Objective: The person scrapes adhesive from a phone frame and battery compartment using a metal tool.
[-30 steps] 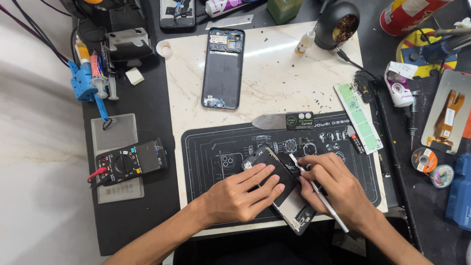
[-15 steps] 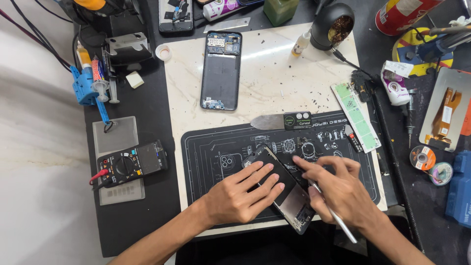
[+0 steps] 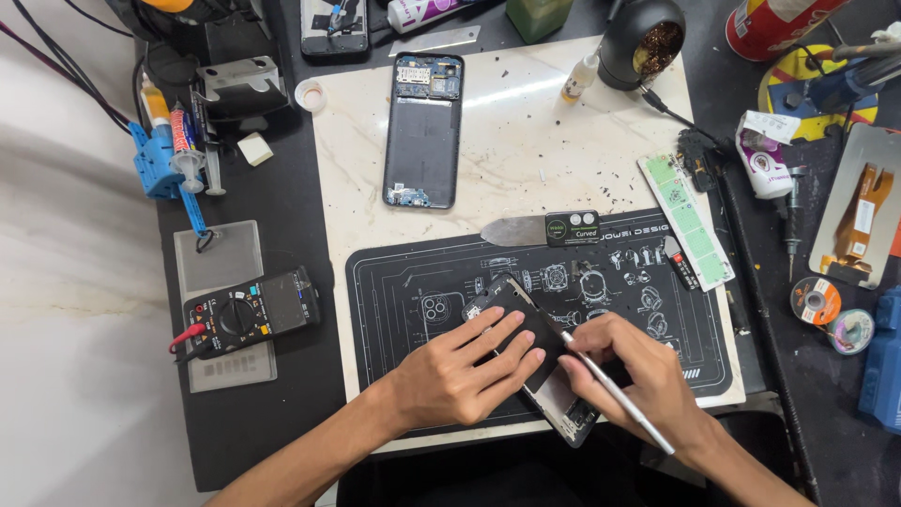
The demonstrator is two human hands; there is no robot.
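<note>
The left hand (image 3: 460, 376) is pressing flat, fingers spread, on the opened black phone (image 3: 535, 361) near the counter's front edge; the right hand (image 3: 638, 376) is pinching a thin metal tool (image 3: 615, 390) against it.

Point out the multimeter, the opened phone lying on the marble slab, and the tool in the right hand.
multimeter (image 3: 246, 315), head view, on its dial.
opened phone (image 3: 424, 127), head view, mid-body.
thin metal tool (image 3: 615, 391), head view, mid-shaft.
</note>
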